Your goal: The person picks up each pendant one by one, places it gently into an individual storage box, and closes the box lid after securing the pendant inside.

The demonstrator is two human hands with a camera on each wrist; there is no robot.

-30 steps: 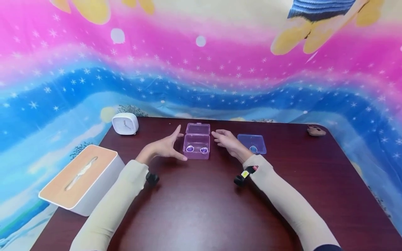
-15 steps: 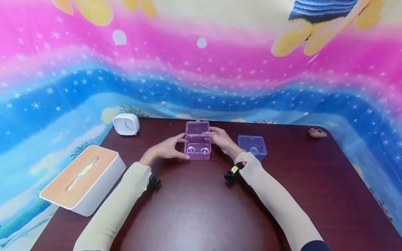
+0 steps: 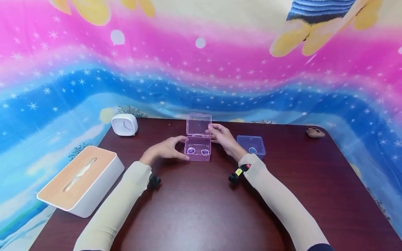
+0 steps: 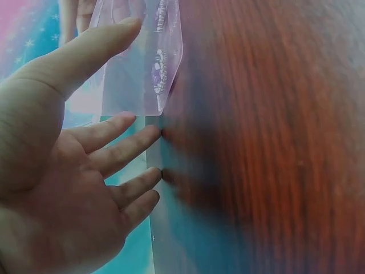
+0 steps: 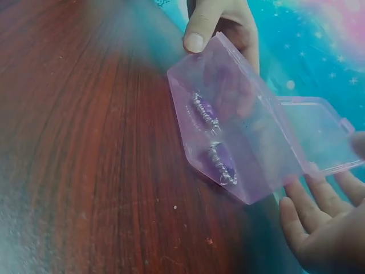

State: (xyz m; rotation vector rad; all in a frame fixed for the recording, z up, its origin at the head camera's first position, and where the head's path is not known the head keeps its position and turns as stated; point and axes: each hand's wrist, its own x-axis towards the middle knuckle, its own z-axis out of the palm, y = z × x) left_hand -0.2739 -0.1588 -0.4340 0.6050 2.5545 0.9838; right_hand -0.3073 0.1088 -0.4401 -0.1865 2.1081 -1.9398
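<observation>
A clear pink plastic box (image 3: 198, 156) stands on the table with its hinged lid (image 3: 199, 124) tilted up at the back. Two purple oval pieces with silver beaded edges lie inside; one purple piece (image 3: 191, 150) is on the left, the other purple piece (image 3: 205, 152) on the right. My left hand (image 3: 166, 148) holds the box's left end, thumb at the front corner and fingers toward the back. At the lid's right edge, my right hand (image 3: 224, 139) pinches the lid between thumb and fingers. The right wrist view shows its fingers (image 5: 325, 211) near the hinge.
To the right stands a blue clear box (image 3: 250, 145) with a round item in it. A white clock (image 3: 124, 124) and a tissue box (image 3: 81, 177) are on the left. A small brown object (image 3: 315, 132) sits at the far right corner of the table (image 3: 201, 209).
My right hand has moved left onto the pink box's lid, and the lid has swung up from lying farther back. My left hand has closed in on the box's left end.
</observation>
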